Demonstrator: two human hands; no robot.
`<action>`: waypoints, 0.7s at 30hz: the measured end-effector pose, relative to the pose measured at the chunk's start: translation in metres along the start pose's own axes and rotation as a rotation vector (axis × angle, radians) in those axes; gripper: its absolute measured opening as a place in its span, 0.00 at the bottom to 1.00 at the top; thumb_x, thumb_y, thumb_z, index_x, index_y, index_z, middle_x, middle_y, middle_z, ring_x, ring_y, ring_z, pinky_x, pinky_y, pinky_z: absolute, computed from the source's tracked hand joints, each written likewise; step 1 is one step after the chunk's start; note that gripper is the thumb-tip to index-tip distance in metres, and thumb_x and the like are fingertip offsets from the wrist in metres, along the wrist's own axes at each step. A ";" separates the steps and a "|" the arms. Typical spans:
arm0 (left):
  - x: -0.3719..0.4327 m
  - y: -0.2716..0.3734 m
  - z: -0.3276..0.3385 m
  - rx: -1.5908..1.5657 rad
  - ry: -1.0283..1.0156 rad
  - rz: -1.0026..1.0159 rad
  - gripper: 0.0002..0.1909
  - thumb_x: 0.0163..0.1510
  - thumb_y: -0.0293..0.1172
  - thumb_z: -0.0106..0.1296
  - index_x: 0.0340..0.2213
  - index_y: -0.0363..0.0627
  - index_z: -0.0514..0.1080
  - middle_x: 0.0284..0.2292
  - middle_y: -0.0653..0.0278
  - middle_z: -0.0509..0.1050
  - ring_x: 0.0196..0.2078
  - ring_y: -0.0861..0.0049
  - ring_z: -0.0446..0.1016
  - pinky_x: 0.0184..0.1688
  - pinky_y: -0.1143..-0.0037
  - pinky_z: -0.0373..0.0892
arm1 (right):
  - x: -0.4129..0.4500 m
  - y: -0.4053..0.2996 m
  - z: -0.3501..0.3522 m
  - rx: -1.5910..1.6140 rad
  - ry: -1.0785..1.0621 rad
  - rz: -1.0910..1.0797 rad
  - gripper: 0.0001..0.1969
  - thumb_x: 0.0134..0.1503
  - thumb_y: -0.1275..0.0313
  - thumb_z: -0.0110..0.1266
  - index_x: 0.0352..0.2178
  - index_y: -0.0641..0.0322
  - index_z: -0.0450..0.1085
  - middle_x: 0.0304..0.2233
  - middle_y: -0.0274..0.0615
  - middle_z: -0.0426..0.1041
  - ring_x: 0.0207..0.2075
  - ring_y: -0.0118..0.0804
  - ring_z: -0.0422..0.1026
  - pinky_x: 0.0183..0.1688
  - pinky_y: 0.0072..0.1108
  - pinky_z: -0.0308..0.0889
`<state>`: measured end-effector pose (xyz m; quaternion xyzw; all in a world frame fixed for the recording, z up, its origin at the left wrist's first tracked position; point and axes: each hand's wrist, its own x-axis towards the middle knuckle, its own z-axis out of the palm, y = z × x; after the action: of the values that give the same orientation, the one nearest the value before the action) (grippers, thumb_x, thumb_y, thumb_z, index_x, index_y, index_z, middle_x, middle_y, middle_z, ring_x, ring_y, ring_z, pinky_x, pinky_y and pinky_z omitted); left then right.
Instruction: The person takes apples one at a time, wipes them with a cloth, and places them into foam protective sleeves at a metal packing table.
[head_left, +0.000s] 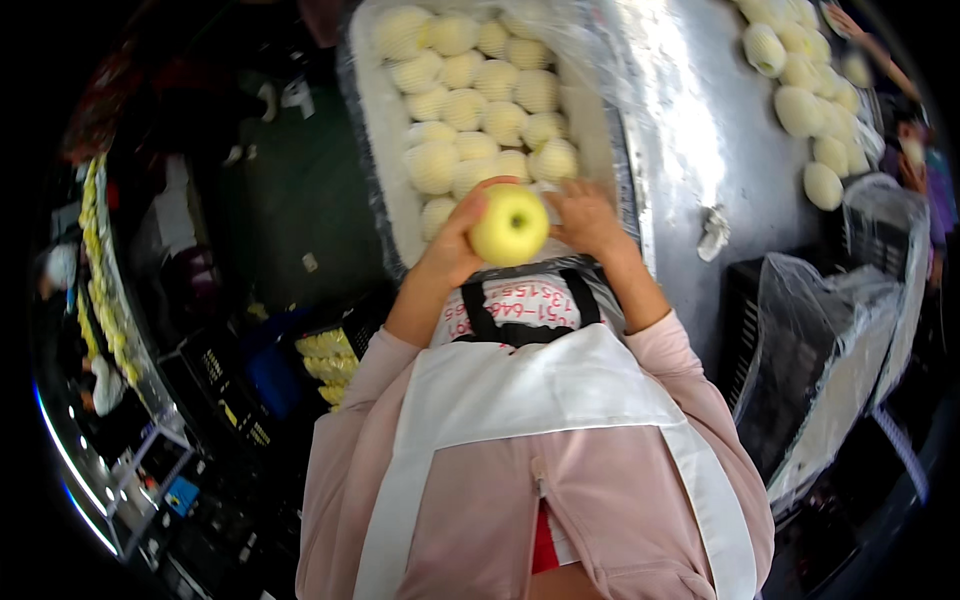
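In my left hand (459, 234) is a smooth yellow apple (510, 226), its dimpled end facing up and no foam net around it. My right hand (587, 217) is just right of the apple, slightly blurred, with its fingers apart; whether a fingertip touches the fruit is hard to tell. Both hands are over the near end of a lined crate (592, 142). Rows of pale fruit in white foam nets (463, 109) fill the crate beyond my hands. Whatever lies under the apple is hidden.
On the right runs a shiny metal table (675, 142) with a crumpled white scrap (713, 233) and a pile of netted fruit (799, 111). Plastic-lined crates (817, 352) stand at the lower right. Another person's hand (847, 26) is at the pile. Yellow fruit packs (330, 356) sit lower left.
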<state>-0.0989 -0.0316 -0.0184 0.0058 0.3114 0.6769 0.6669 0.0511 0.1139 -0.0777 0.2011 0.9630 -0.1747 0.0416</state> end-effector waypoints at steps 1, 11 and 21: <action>0.003 0.001 0.000 -0.083 0.032 -0.012 0.26 0.56 0.43 0.37 0.52 0.38 0.54 0.47 0.58 0.65 0.50 0.70 0.64 0.50 0.68 0.63 | 0.002 -0.005 -0.010 0.100 0.024 -0.014 0.23 0.43 0.56 0.56 0.40 0.53 0.68 0.42 0.48 0.67 0.44 0.47 0.66 0.45 0.33 0.61; 0.013 -0.011 -0.014 -0.393 -0.110 -0.124 0.38 0.52 0.61 0.32 0.52 0.39 0.54 0.49 0.51 0.62 0.50 0.54 0.62 0.49 0.48 0.57 | -0.125 0.115 -0.046 -0.058 0.500 0.792 0.12 0.49 0.70 0.53 0.36 0.62 0.70 0.32 0.46 0.71 0.33 0.46 0.68 0.38 0.32 0.63; 0.019 0.002 0.034 -0.090 0.166 -0.242 0.30 0.53 0.53 0.36 0.47 0.39 0.60 0.42 0.48 0.67 0.40 0.53 0.71 0.28 0.60 0.74 | -0.032 -0.014 -0.119 0.558 0.584 -0.277 0.18 0.39 0.83 0.54 0.36 0.64 0.69 0.32 0.44 0.68 0.32 0.39 0.69 0.30 0.24 0.67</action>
<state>-0.0881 0.0000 0.0016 -0.1175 0.3332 0.6032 0.7151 0.0738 0.1317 0.0432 0.1144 0.8680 -0.3682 -0.3130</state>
